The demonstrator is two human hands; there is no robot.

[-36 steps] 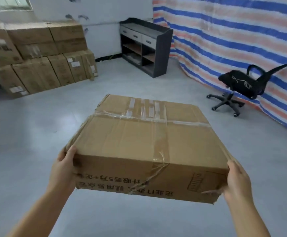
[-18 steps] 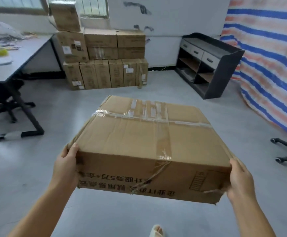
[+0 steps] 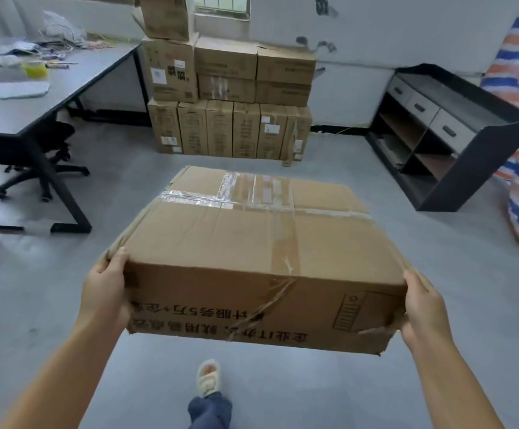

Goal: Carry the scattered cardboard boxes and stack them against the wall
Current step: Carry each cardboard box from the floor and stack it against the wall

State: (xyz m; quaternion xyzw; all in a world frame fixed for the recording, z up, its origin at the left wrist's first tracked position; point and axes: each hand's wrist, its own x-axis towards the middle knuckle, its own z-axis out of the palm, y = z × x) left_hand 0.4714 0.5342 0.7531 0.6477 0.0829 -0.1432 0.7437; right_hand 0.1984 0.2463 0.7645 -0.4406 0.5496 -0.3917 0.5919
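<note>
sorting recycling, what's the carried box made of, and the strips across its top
Carried box: corrugated cardboard by the look, matte brown, creased, its near right corner torn ragged. Strips: likely clear plastic packing tape, glossy and wrinkled, catching the light.

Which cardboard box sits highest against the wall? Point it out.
The open-flapped box on the stack's left column, rising above every other box there; the carried box stays in both hands, away from the wall.

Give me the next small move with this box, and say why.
Probably keep walking straight ahead to the stack at the wall. The box is held off the floor, left hand and right hand gripping its near corners, and bare floor lies between it and the stack, so it is too far to set down.
</note>
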